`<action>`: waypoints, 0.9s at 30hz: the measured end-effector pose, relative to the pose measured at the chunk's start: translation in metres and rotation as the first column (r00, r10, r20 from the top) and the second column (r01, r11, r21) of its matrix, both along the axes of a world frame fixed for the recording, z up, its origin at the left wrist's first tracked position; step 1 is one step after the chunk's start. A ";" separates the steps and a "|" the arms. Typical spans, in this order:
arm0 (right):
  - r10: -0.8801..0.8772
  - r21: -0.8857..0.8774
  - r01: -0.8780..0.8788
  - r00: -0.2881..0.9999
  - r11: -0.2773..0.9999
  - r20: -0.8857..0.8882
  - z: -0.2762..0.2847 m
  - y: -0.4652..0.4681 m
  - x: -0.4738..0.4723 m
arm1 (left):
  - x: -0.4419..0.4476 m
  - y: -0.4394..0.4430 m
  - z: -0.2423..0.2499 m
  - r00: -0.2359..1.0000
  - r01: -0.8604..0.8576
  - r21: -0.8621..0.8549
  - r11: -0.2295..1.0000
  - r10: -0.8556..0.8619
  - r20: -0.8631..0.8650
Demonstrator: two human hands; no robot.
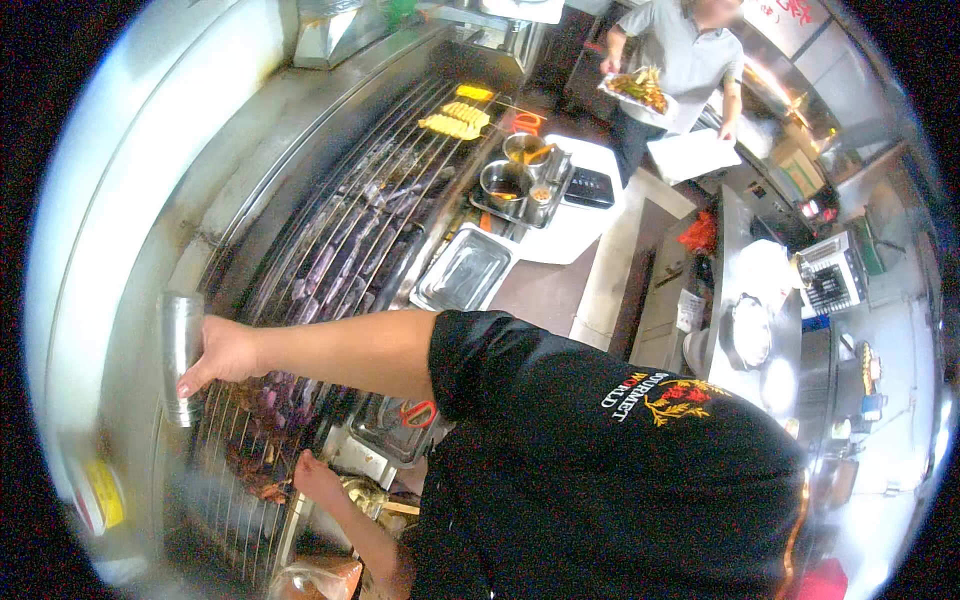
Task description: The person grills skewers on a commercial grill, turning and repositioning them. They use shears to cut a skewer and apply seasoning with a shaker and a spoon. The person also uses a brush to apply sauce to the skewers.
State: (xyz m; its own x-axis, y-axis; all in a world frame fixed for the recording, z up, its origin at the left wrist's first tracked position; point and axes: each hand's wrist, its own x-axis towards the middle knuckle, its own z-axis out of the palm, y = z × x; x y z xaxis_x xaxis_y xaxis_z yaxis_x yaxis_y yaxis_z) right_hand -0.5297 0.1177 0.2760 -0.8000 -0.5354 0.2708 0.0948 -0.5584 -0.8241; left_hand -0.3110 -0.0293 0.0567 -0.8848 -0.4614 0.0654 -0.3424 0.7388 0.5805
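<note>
My right hand [226,351] grips a metal cylindrical container [182,360], held on its side above the near-left part of a long charcoal grill [352,225]. Its thumb lies along the container and its other fingers are mostly hidden. Lower in the picture, my left hand [319,478] is at the grill's edge with bent fingers, right beside browned pieces of meat [262,472] on the grate; whether it holds a skewer cannot be told. Smoke blurs the grate there. Farther along the grill lie pale yellow skewered pieces [456,120] and a bright yellow piece [474,92].
Beside the grill stand an empty metal tray [465,268], a tray with red-handled scissors [417,414], sauce pots [504,180] and a plastic bag [319,579]. A co-worker [682,52] holds a plate of food [637,91] and a white tray [694,154]. A steel counter [720,375] stands at right.
</note>
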 end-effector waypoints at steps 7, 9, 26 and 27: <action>-0.073 0.540 0.165 0.979 0.825 -0.188 0.013 0.007 0.007 | -0.008 0.025 -0.061 0.997 0.031 0.185 0.982 -0.045 0.069; -0.072 0.680 0.236 0.963 0.694 -0.261 0.008 -0.002 0.002 | -0.015 0.026 -0.068 0.993 -0.023 0.140 0.990 0.006 0.120; 0.211 0.485 -0.129 0.970 0.865 -0.118 -0.024 -0.200 0.007 | 0.120 -0.106 -0.075 0.850 -0.390 0.869 0.304 0.482 0.213; 0.124 0.479 -0.058 0.987 0.876 -0.107 -0.024 -0.207 0.005 | 0.127 -0.109 -0.076 0.849 -0.359 0.889 0.283 0.495 0.185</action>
